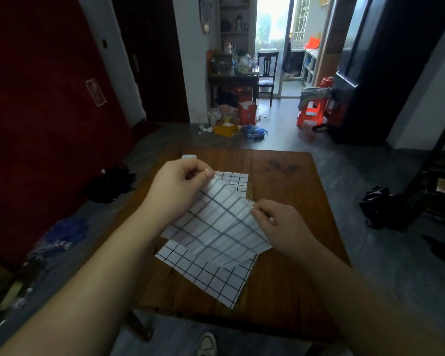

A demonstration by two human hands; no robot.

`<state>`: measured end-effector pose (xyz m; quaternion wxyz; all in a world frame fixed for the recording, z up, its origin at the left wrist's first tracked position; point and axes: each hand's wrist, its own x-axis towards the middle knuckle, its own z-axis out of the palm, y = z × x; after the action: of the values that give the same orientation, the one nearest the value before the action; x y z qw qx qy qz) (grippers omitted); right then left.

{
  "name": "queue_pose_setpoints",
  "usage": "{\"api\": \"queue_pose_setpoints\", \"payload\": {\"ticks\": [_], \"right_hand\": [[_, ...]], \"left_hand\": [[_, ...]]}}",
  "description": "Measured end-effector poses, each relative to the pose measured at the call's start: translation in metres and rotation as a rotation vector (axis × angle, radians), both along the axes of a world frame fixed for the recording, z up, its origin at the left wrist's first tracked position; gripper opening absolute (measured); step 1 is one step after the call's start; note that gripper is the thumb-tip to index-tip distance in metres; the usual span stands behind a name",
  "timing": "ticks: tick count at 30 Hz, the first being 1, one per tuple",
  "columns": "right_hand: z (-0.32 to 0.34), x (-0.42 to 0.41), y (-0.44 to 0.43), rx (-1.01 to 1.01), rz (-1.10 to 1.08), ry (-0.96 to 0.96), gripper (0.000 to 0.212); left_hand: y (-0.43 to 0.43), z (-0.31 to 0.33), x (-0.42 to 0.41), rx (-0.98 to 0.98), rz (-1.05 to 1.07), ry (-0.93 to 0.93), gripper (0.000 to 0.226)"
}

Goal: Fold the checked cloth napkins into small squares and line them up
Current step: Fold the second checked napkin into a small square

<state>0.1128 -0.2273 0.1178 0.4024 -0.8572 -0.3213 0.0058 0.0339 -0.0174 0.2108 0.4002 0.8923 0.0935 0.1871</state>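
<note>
Pinching top corners of raised napkin (216, 222): left hand (180, 183), right hand (280, 224). Flat napkin (211, 276) beneath; folded square (235, 179) behind, on bench (293, 253).

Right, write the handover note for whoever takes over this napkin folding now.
Hands: left hand pinches one upper corner of the lifted napkin, right hand the other.
A flat napkin lies beneath it on the table.
One folded square sits at the table's far left edge.
Done: that one square, apparently.
Left: fold the lifted napkin and flat napkin, line them up.

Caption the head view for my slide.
Left hand and right hand pinch a checked napkin above a flat napkin on the wooden table.
</note>
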Motion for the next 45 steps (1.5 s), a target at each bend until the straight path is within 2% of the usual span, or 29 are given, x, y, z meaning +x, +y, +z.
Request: {"api": "queue_pose_setpoints", "payload": {"ticks": [8,11,12,13,16,21,28,31,34,40,45], "right_hand": [[-0.018,0.007,-0.021,-0.101,-0.04,0.014,0.023],[-0.017,0.01,-0.022,-0.183,-0.031,-0.001,0.013],[-0.015,0.01,-0.021,-0.204,-0.02,-0.004,0.015],[-0.013,0.01,-0.019,-0.206,-0.009,-0.009,0.026],[0.003,0.003,-0.008,-0.069,0.038,-0.005,0.04],[0.019,-0.005,0.017,0.031,0.113,0.048,0.016],[0.021,-0.018,0.023,0.049,0.128,0.078,0.016],[0.026,-0.022,0.022,0.028,0.14,0.125,0.014],[0.028,-0.025,0.02,0.014,0.125,0.147,0.016],[0.026,-0.026,0.018,0.031,0.056,0.104,0.016],[0.024,-0.031,0.016,-0.024,0.053,0.086,0.017]], "left_hand": [[0.027,0.007,-0.002,-0.068,0.077,-0.102,0.013],[0.027,0.005,-0.003,-0.069,0.046,-0.097,0.014],[0.026,0.005,-0.003,-0.06,0.038,-0.092,0.014],[0.024,0.005,-0.002,-0.047,0.027,-0.084,0.014],[0.018,0.007,-0.002,0.005,-0.02,-0.042,0.014],[0.017,0.011,0.0,0.033,-0.035,-0.033,0.013],[0.029,0.009,0.01,0.066,-0.009,0.011,0.012],[0.028,-0.001,0.016,0.084,-0.032,0.125,0.034],[0.018,-0.015,0.01,0.121,-0.058,0.137,0.05],[-0.013,-0.045,-0.017,0.04,-0.33,0.152,0.034],[-0.023,-0.064,-0.018,-0.001,-0.276,0.095,0.024]]}}
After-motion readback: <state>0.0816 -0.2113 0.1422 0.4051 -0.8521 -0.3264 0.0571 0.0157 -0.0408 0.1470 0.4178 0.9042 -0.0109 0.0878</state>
